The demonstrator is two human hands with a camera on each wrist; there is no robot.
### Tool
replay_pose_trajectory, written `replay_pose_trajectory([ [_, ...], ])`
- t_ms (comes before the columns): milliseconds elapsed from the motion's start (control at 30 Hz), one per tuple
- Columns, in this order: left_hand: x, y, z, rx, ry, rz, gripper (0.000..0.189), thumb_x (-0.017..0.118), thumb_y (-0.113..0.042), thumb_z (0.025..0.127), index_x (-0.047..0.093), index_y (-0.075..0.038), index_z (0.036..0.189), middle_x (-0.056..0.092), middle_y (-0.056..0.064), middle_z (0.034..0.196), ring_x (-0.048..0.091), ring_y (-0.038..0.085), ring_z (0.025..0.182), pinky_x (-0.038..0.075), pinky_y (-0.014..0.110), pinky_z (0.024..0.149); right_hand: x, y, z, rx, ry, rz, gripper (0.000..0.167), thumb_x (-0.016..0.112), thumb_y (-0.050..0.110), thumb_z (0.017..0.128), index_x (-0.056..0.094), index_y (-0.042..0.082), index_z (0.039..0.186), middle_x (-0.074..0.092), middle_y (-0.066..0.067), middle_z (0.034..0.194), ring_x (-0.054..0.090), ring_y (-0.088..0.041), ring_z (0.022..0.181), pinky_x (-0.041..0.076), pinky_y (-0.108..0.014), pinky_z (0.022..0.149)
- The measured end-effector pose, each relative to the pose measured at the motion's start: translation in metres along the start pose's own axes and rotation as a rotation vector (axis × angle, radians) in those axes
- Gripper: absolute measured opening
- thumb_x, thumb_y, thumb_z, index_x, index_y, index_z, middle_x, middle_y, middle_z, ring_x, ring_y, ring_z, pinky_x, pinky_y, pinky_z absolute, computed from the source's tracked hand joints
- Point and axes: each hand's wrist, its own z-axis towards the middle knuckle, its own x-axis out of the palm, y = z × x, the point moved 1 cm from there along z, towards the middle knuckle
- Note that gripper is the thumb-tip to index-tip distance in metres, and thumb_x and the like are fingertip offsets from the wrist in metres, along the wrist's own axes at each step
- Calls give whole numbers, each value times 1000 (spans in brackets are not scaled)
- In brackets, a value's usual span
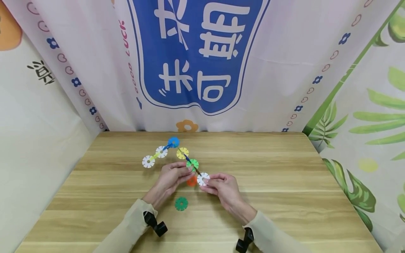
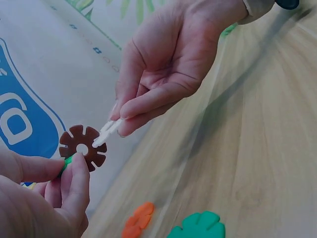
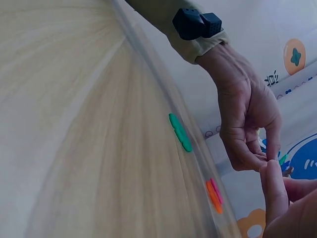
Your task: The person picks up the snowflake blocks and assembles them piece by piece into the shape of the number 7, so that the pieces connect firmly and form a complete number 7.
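Observation:
A chain of slotted flower-shaped plastic discs rises in a bent line above the table. My left hand (image 1: 171,178) pinches its light green disc (image 1: 193,162) between thumb and fingers. Beyond that sits a brown disc (image 2: 77,136), seen face-on in the left wrist view. My right hand (image 1: 227,191) pinches a white disc (image 1: 200,180), whose edge meets a slot of the brown one; how deep it sits, I cannot tell. Further along the chain come a yellow disc (image 1: 182,150), a blue disc (image 1: 173,139) and two white discs at the left end.
On the wooden table (image 1: 284,196) lie a dark green disc (image 1: 181,208) and, under my hands, an orange disc (image 1: 191,182) with a pink disc (image 3: 216,190) beside it. A printed curtain (image 1: 278,70) hangs behind the table's far edge.

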Motion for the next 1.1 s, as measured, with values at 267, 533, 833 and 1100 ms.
replay_pose_trajectory([
  [267,7,-3,0,-20,9,22,30,68,9,95,60,10,124,73,10,97,78,17,86,67,27,86,1,-1,0,-4,-1,10,22,67,-11,94,60,-16,114,74,-17,96,80,-20,83,68,-34,87],
  [533,8,-4,0,-18,15,25,32,67,8,96,57,10,126,73,11,98,78,19,90,67,26,87,2,0,1,-10,-18,31,21,67,-12,93,59,-16,112,71,-16,98,80,-21,83,68,-33,86],
  [833,8,-1,2,-15,-2,44,29,66,9,96,59,11,124,73,10,95,78,18,86,68,27,85,1,-1,3,17,-25,36,14,69,-11,93,62,-11,105,70,-14,95,79,-19,80,69,-35,86],
  [1100,6,-1,-1,-8,-23,51,27,68,10,94,61,9,120,73,10,94,79,19,85,68,28,84,-2,0,7,51,44,26,17,66,-13,93,61,-12,109,71,-17,100,79,-23,85,68,-35,88],
])
